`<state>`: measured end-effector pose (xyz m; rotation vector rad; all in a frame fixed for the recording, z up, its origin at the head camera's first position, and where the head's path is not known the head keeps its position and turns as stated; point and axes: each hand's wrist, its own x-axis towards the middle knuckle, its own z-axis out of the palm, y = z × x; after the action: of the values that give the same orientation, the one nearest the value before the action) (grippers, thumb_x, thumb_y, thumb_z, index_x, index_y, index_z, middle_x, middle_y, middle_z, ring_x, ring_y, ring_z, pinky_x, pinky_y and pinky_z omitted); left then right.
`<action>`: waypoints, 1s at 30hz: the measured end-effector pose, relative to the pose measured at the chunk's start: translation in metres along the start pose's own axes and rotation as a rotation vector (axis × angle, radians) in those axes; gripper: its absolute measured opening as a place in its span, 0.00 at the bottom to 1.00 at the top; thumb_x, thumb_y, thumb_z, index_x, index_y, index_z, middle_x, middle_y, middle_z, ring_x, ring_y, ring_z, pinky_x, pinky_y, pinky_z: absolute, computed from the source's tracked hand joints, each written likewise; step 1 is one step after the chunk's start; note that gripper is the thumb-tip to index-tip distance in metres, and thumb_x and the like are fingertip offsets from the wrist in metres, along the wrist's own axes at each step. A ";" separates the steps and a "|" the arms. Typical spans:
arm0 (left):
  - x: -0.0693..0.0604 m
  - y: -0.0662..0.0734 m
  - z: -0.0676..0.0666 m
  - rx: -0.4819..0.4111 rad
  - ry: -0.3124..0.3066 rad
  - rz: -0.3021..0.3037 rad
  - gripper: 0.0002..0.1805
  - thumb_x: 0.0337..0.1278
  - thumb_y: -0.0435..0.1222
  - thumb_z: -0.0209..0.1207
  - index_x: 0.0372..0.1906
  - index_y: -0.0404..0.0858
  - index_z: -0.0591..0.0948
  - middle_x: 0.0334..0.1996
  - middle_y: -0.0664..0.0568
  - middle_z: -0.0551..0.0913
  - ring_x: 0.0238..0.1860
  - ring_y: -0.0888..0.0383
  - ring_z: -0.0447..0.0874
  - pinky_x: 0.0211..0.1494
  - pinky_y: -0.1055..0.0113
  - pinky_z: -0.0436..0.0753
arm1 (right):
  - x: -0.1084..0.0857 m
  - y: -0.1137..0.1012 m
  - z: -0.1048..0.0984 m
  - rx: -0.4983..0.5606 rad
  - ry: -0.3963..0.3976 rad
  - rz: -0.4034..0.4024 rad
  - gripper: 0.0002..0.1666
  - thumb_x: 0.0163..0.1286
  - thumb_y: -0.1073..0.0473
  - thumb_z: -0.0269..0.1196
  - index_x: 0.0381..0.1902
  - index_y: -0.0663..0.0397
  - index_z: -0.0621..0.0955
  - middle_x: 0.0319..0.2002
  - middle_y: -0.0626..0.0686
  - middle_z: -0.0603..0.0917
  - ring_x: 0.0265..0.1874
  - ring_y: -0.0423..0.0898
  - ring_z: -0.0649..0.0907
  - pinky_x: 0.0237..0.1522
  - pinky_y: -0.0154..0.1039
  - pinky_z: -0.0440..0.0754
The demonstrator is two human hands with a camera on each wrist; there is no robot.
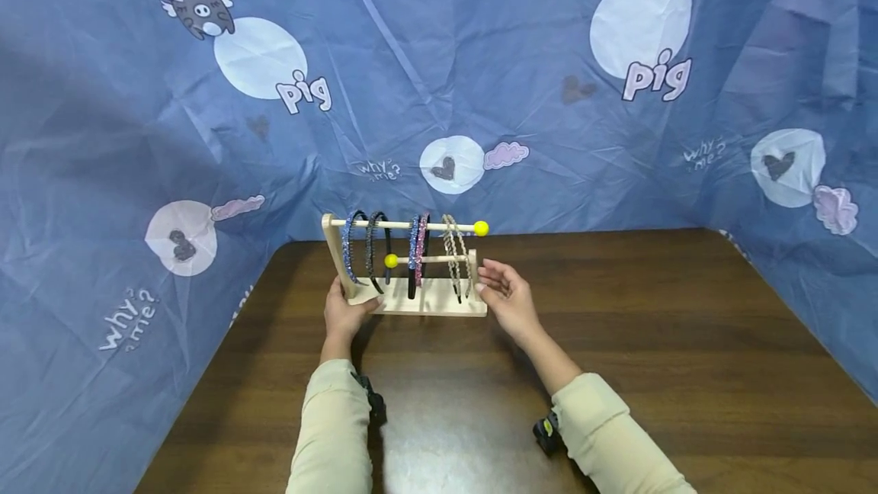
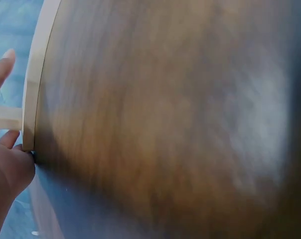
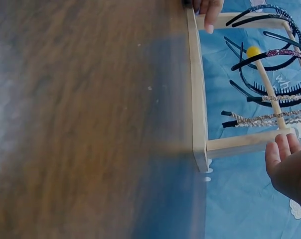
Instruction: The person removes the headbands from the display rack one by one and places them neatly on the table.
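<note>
A pale wooden headband stand (image 1: 398,303) sits near the back of the table, with two rods tipped by yellow balls. Several headbands hang on it: a blue sparkly one (image 1: 347,246), a dark one (image 1: 371,250), another blue one (image 1: 413,242), a pink one (image 1: 421,250) and beige braided ones (image 1: 453,258). My left hand (image 1: 346,315) grips the base's left end, thumb over the front edge; its other fingers are partly hidden behind the post. At the right post, my right hand (image 1: 509,303) has loosely extended fingers (image 3: 282,149) against or very near the wood.
The brown wooden table (image 1: 652,341) stretches out in front and to the right. Close behind the stand, a blue printed cloth (image 1: 377,120) hangs as a backdrop and wraps round both sides. Dark wrist devices (image 1: 546,433) are strapped at both sleeves.
</note>
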<state>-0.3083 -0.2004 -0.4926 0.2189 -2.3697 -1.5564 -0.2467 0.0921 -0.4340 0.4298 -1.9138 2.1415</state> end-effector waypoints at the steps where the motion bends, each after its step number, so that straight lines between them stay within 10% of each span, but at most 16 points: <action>1: 0.000 -0.001 0.000 0.014 0.004 -0.004 0.44 0.31 0.30 0.74 0.60 0.33 0.65 0.55 0.37 0.71 0.57 0.43 0.67 0.61 0.54 0.63 | 0.001 0.000 0.001 0.008 -0.003 0.000 0.25 0.60 0.79 0.56 0.56 0.81 0.66 0.51 0.77 0.71 0.51 0.71 0.71 0.54 0.46 0.72; 20: -0.005 -0.009 0.004 0.102 0.012 -0.032 0.51 0.31 0.33 0.76 0.65 0.33 0.60 0.60 0.37 0.67 0.61 0.43 0.63 0.64 0.54 0.60 | 0.008 -0.003 0.020 0.034 0.012 -0.023 0.19 0.60 0.79 0.56 0.51 0.82 0.70 0.42 0.77 0.76 0.45 0.73 0.74 0.39 0.28 0.75; 30: -0.008 -0.014 0.000 0.169 0.014 -0.016 0.51 0.29 0.39 0.76 0.65 0.34 0.62 0.58 0.38 0.69 0.59 0.43 0.65 0.61 0.54 0.62 | 0.008 -0.003 0.024 0.009 0.074 -0.039 0.11 0.58 0.81 0.57 0.41 0.82 0.75 0.41 0.75 0.78 0.37 0.55 0.81 0.36 0.29 0.78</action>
<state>-0.3015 -0.2032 -0.5066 0.2844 -2.4955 -1.3575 -0.2519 0.0687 -0.4261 0.3806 -1.8417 2.1114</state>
